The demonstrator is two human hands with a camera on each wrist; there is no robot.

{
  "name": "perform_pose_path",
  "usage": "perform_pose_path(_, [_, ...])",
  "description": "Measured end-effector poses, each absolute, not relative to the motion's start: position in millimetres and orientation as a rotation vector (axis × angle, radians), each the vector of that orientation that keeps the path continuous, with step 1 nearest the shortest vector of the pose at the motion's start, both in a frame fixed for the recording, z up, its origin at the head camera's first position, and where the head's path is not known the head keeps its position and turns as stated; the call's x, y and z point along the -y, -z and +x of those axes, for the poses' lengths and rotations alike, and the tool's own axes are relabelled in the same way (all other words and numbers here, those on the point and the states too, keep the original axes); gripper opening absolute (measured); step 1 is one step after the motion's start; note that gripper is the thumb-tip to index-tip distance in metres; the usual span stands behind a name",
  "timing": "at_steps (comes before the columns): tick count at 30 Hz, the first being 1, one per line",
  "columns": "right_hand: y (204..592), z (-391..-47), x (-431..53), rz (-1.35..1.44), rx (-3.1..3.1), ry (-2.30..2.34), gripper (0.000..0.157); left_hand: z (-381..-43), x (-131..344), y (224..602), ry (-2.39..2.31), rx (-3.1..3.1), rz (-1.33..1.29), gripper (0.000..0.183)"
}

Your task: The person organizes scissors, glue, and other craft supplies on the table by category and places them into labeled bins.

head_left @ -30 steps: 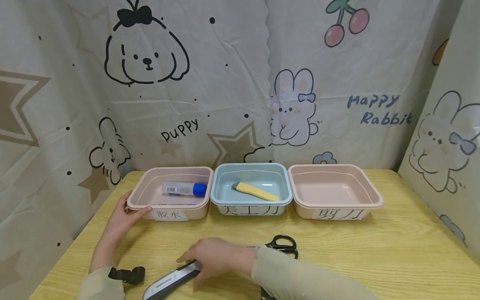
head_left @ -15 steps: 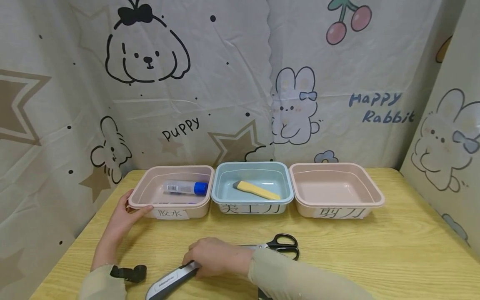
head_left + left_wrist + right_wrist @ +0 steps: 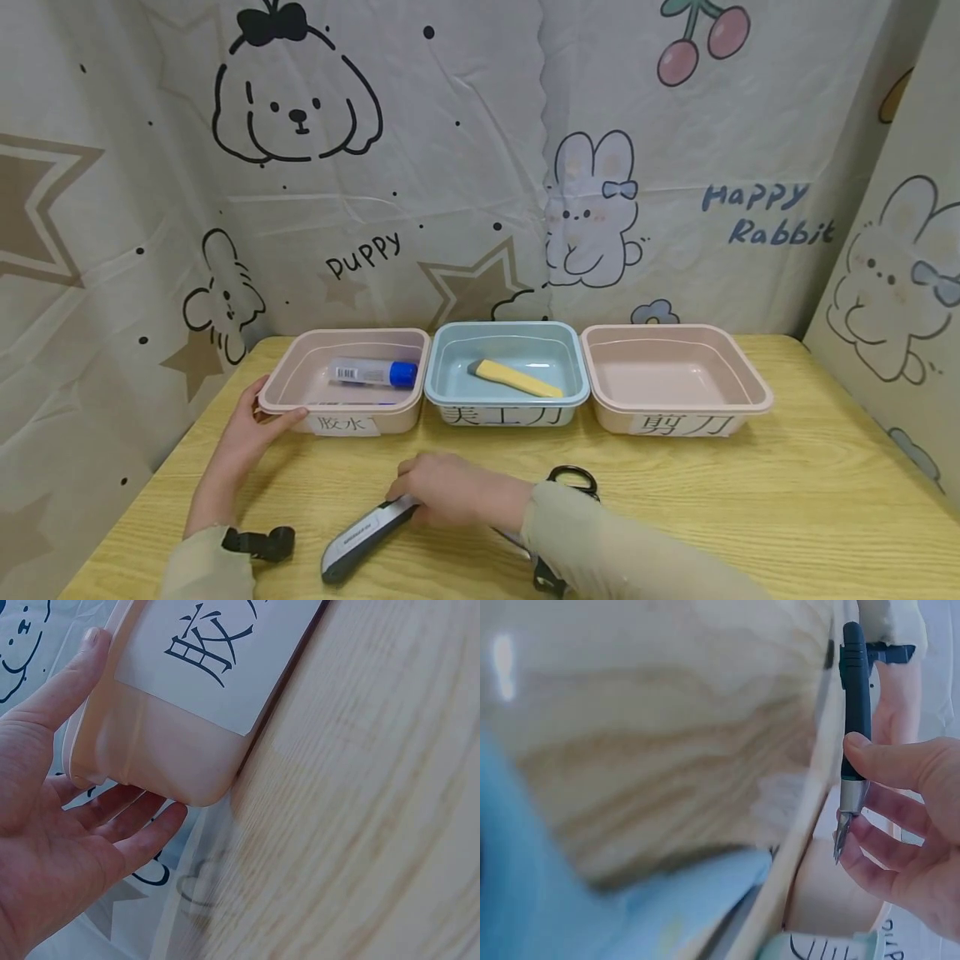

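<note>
My right hand (image 3: 450, 492) pinches a grey-and-black utility knife (image 3: 369, 533) by its front end, with the handle slanting down to the left in the head view. In the right wrist view the thumb and fingers hold the knife's dark body (image 3: 855, 705), its silver end (image 3: 852, 799) among the fingertips. My left hand (image 3: 251, 437) grips the front left corner of a pink box (image 3: 408, 414), thumb on the front rim and fingers along the side. Black-handled scissors (image 3: 573, 476) lie beside my right forearm. Another black handle and a blade (image 3: 512, 543) are partly hidden under the sleeve.
The left pink box contains a clear glue bottle (image 3: 371, 372) with a blue cap. A blue box (image 3: 432, 383) in the middle contains a yellow cutter (image 3: 517, 378). Another pink box (image 3: 757, 403) stands to its right. Patterned cloth (image 3: 480, 167) hangs behind the table.
My right hand has moved up and to the right in the head view, bringing the utility knife along. The forearm now covers more of the scissors. My left hand stays at the box corner.
</note>
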State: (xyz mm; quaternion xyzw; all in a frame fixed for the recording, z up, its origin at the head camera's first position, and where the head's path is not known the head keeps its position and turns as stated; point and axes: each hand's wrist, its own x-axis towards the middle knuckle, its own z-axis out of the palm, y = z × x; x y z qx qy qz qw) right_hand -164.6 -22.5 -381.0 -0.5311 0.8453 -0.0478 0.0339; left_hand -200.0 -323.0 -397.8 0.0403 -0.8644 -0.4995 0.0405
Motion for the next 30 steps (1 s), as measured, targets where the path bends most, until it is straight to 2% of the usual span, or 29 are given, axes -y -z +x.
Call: perform_pose_path(30, [323, -214, -54, -1.527, -2.885, 0.394, 0.033, -200, 323, 397, 1.572, 2.646, 0.148, 0.098])
